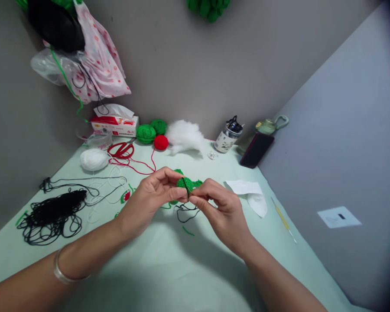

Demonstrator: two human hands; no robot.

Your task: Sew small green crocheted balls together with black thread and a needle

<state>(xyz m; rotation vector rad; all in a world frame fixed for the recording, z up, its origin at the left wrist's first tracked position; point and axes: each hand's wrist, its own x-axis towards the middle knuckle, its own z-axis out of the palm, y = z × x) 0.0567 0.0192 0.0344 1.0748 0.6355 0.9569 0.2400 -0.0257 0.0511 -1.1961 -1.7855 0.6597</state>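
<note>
Between my hands, above the middle of the table, is a small green crocheted piece (184, 183) with a strand of black yarn across its front. My left hand (157, 188) holds its left side, thumb in front and fingers behind. At its right side my right hand (216, 203) has thumb and forefinger pinched at the black yarn. A loop of black yarn (186, 214) hangs below the piece. Whether a needle is in the pinch is too small to tell. A short green yarn scrap (188, 231) lies on the table underneath.
Left on the table are a black yarn skein (56, 210), a white yarn ball (93, 160) and red scissors (121, 150). Green balls (146, 134), a red ball (161, 142) and white stuffing (186, 136) line the back. A phone (257, 150) and a yellow-handled crochet hook (283, 218) are right.
</note>
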